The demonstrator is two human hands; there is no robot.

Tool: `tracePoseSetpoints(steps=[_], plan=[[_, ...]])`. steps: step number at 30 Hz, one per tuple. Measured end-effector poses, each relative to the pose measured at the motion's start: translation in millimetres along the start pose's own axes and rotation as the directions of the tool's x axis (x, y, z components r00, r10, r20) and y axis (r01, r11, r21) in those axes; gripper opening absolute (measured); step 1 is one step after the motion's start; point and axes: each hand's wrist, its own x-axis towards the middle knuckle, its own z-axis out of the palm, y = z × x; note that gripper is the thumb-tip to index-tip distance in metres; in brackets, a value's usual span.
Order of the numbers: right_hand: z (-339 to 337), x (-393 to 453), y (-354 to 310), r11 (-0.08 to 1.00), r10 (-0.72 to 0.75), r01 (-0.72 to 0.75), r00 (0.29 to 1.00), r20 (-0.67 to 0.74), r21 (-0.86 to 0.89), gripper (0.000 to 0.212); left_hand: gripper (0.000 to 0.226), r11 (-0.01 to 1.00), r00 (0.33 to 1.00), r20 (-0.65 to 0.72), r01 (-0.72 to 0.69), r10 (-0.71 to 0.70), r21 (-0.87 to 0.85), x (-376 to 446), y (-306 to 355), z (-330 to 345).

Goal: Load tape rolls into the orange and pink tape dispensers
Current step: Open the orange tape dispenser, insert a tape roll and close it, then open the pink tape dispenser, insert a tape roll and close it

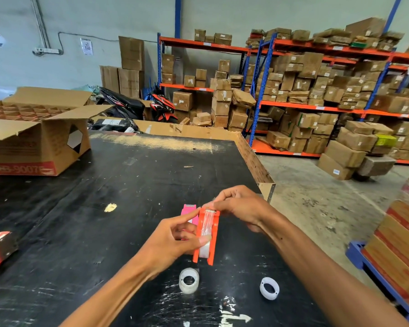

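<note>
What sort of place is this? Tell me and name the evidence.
Most likely a warehouse or packing area: tall orange-and-blue shelving racks crammed with cardboard boxes, more boxes piled on the concrete floor, and a worn black worktable.

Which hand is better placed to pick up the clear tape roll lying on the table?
Left, probably. The left hand is nearer the tape roll; the right hand pinches tape at the orange dispenser's far end.

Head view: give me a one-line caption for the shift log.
Both hands, left and right, thread tape through the orange dispenser; pink dispenser behind, spare tape roll nearer on the table.
</note>
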Motion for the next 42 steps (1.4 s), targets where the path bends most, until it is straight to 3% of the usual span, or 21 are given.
tracePoseSetpoints(steps=[4, 8, 13, 20, 29, 34, 38, 40, 41, 42], plan=[[-9.7, 3.9, 20.2, 0.996, 0.050, -0.047, 0.998, -0.028, 0.079, 0.018, 0.059, 0.986, 0.990, -0.007, 0.136, -0.137, -0.100, 10.7, -3.3, 12.4], [-16.3, 4.0, 54.2, 0.995, 0.066, -0.041, 0.961, -0.269, 0.096, 0.027, 0.035, 0.962, 0.965, -0.078, 0.238, -0.250, -0.136, 38.6, -7.2, 25.4], [-9.8, 3.0, 85.2, 0.985, 0.075, -0.035, 0.968, -0.238, 0.169, 0.030, 0.021, 0.958, 0.936, -0.203, 0.282, -0.286, -0.051, 79.1, -21.9, 50.8], [-13.2, 30.2, 104.5, 0.988, 0.134, -0.100, 0.932, -0.336, 0.116, 0.038, 0.025, 0.913, 0.917, -0.325, 0.319, -0.230, 0.254, 114.1, -47.9, 73.2], [-14.6, 44.3, 123.2, 0.979, 0.186, -0.146, 0.927, -0.325, 0.143, 0.036, 0.030, 0.894, 0.933, -0.323, 0.273, -0.156, 0.356, 123.0, -57.8, 71.7], [-18.6, 43.8, 124.1, 0.973, 0.204, -0.167, 0.946, -0.253, 0.159, 0.035, 0.033, 0.888, 0.954, -0.268, 0.234, -0.132, 0.396, 117.4, -52.3, 72.6], [-27.7, 49.4, 117.4, 0.993, 0.109, -0.122, 0.913, -0.393, -0.008, 0.042, 0.023, 0.858, 0.978, -0.204, 0.140, -0.042, 0.494, 110.8, -44.0, 64.5], [-30.4, 55.5, 105.2, 0.993, 0.013, -0.064, 0.891, -0.453, -0.097, 0.035, 0.014, 0.861, 0.972, -0.234, 0.100, 0.023, 0.499, 106.5, -33.6, 51.4], [-29.2, 57.7, 96.6, 0.993, -0.025, -0.033, 0.887, -0.461, -0.117, 0.029, 0.015, 0.849, 0.964, -0.261, 0.091, 0.056, 0.520, 105.3, -29.8, 42.1], [-25.7, 60.7, 88.1, 0.990, -0.058, -0.007, 0.891, -0.450, -0.142, 0.024, 0.031, 0.824, 0.957, -0.282, 0.100, 0.075, 0.557, 104.1, -26.0, 31.3]])
